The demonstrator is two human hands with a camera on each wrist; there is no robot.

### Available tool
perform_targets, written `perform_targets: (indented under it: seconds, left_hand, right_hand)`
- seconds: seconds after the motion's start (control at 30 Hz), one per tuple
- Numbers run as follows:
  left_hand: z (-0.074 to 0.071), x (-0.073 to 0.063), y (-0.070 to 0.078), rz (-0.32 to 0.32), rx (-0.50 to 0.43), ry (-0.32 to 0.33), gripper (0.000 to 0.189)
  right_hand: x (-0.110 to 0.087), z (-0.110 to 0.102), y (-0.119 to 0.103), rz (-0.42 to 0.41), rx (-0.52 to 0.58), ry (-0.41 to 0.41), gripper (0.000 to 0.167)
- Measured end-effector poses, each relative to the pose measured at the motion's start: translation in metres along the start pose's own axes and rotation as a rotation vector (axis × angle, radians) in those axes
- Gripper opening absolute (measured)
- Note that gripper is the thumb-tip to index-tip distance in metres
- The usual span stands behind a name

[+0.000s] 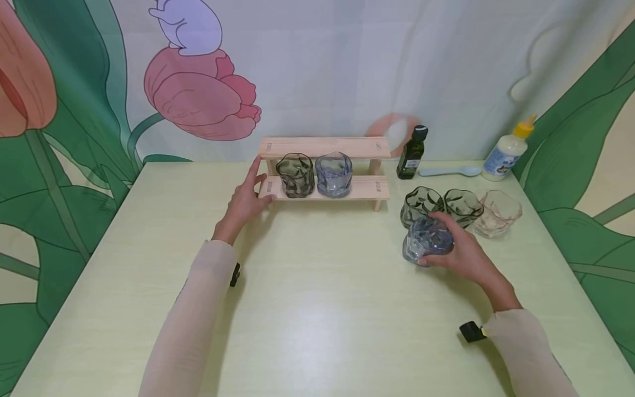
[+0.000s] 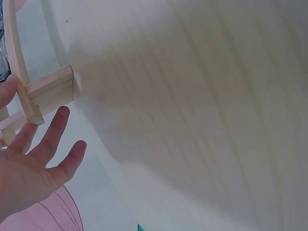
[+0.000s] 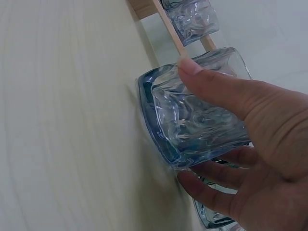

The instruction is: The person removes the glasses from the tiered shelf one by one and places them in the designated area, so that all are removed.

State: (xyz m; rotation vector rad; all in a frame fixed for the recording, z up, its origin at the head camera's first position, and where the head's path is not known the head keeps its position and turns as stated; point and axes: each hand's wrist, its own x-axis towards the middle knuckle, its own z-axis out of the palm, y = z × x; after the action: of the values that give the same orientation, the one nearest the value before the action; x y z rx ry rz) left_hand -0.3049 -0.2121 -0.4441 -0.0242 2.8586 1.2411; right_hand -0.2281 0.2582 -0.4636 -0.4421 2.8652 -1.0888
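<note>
A small two-tier wooden rack (image 1: pixel 324 148) stands at the back, a dark green glass (image 1: pixel 295 176) and a blue glass (image 1: pixel 334 175) side by side on its lower tier. My left hand (image 1: pixel 246 197) touches the rack's left end, the thumb at the lower board and the other fingers spread. With thumb and fingers around its sides, my right hand (image 1: pixel 463 251) grips another blue glass (image 3: pixel 192 108), close over the table. Just behind that glass are two green glasses (image 1: pixel 421 199) (image 1: pixel 463 205) and a pale pinkish glass (image 1: pixel 498 215).
Behind the loose glasses stand a dark bottle (image 1: pixel 411 154) with a black cap and a white bottle (image 1: pixel 505 154) with a yellow tip. A light blue spoon (image 1: pixel 448 172) lies between them. Patterned cloth (image 1: pixel 317 71) hangs along the back edge of the table (image 1: pixel 307 298).
</note>
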Motion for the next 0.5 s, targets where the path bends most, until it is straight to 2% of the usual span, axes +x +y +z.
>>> perform_targets:
  seconds: [0.27,0.5]
  left_hand:
    - [0.0001,0.0004,0.0011,-0.011,-0.003,-0.005,0.102]
    - [-0.0003,0.0011,0.0011,-0.019,0.001,-0.006,0.102]
  right_hand:
    - [0.0010,-0.0020,-0.0028,0.008,0.017,-0.010,0.106]
    - [-0.0019,-0.0089,-0.0032,0.031,-0.009,-0.060,0.112]
